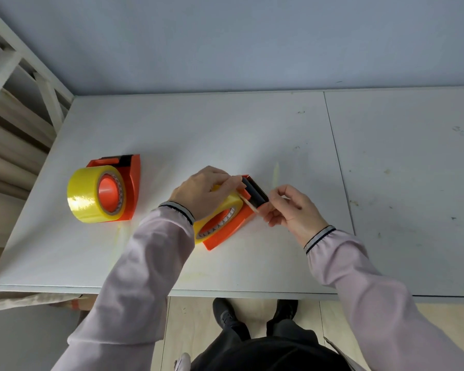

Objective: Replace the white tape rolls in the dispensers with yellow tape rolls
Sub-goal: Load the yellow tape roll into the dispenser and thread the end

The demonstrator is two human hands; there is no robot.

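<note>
Our right hand [289, 210] has its fingers curled, thumb and forefinger pinching the free end of the yellow tape [248, 203] just off the near corner of the black cutter head [255, 190]. Our left hand [204, 194] is curled over the top of the yellow roll [212, 223], fingertips reaching onto the tape strip right behind the cutter; looks like a hold-down grip, though we can't tell how hard it presses.

Key relation: the strip runs as a short band from the roll up-right toward the serrated edge, and the cutter lies between our two hands, touching distance from both. Right hand is nearer the loose end, left nearer the roll. We judge the next move is feeding that end across the roller and onto the teeth, pulling along the strip's long axis away from the roll.

The orange dispenser [225, 234] under it lies flat on the white table [252, 124], angled. Second orange dispenser [133, 188], well apart to the left, already carries a yellow roll. No white rolls in view.
</note>
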